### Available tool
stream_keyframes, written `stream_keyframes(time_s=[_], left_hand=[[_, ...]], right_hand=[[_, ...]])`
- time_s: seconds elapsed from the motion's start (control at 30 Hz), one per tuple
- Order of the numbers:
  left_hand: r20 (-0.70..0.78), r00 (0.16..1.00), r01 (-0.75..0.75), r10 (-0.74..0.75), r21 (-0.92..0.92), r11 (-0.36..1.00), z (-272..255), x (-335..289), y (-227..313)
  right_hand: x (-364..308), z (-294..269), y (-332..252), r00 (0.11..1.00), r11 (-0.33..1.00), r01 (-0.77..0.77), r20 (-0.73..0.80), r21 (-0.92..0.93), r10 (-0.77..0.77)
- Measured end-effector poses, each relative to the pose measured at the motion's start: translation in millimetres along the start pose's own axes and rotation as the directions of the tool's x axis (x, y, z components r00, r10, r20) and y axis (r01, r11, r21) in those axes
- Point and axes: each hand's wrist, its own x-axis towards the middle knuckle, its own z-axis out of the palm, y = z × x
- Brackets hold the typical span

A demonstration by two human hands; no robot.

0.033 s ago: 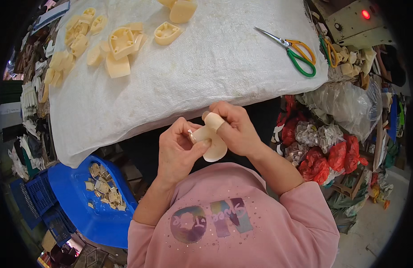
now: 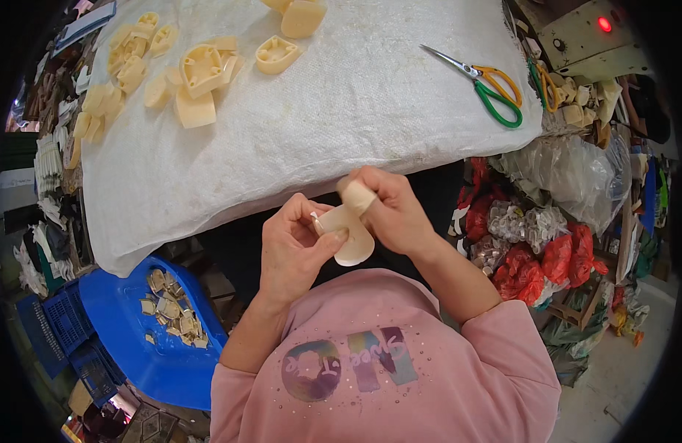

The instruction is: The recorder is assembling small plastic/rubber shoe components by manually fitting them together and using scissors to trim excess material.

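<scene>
Left grip (image 2: pixel 291 240) holds a cream piece (image 2: pixel 354 244), right grip (image 2: pixel 395 213) at its edge

I see soft, even light, white sheet (image 2: pixel 341 103) brightest, faint shadows beside cream pieces (image 2: pixel 195 111). Red lamp (image 2: pixel 604 24) glows. Slight motion blur at right hand (image 2: pixel 389 210). Fisheye edges bend, corners black.

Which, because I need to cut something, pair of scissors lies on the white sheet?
The scissors whose blades point left; the other pair lies right of the sheet, its blades not clearly visible.
</scene>
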Motion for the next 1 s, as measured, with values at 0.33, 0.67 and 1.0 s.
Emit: stream_keyframes(time_s=[0.33, 0.67, 1.0], left_hand=[[0.223, 0.724, -0.624, 0.653, 0.616, 0.482, -2, 3, 1], [0.163, 0.968, -0.2, 0.192, 0.032, 0.979, -10, 3, -5], [0.021, 0.999, -0.026, 0.032, -0.239, 0.971, 10, -2, -10]], right_hand=[[2, -16, -14, 0.9, 0.751, -0.424, 0.325, 0.506, 0.289], [-1, -7, -11, 0.943, 0.943, 0.332, -0.005, 0.001, -0.332], [3, 12, 2, 0.9, 0.892, 0.433, 0.001, -0.126, -0.437]])
